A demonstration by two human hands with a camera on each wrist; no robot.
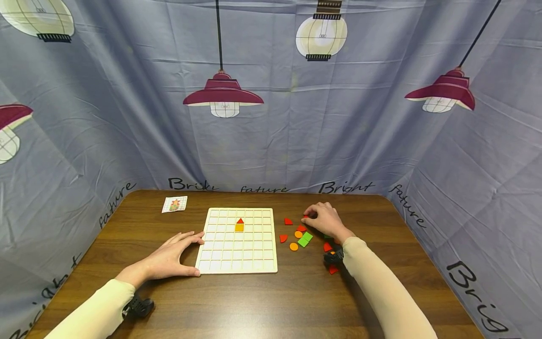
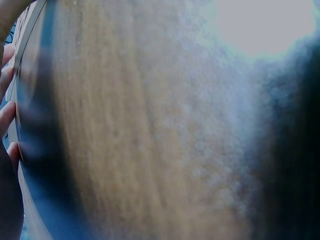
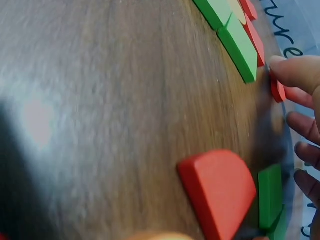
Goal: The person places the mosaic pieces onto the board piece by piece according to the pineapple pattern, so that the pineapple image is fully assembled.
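- The left hand [image 1: 167, 261], relaxed, touches the gridded board's [image 1: 254, 256] left edge; a card [image 1: 174, 204] lies beyond.
- Right of the board, the right hand [image 1: 327, 220] pinches a red piece [image 3: 278, 91]; its wrist view bares green blocks [image 3: 270, 195] mostly hidden in the head view.

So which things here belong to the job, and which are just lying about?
In use:
white grid board, its edge touched by the left hand
orange square and red triangle on it
red piece pinched by the right hand
loose coloured pieces
picture card, probably the pattern

Just surroundings:
curtain
wooden table
black wrist devices
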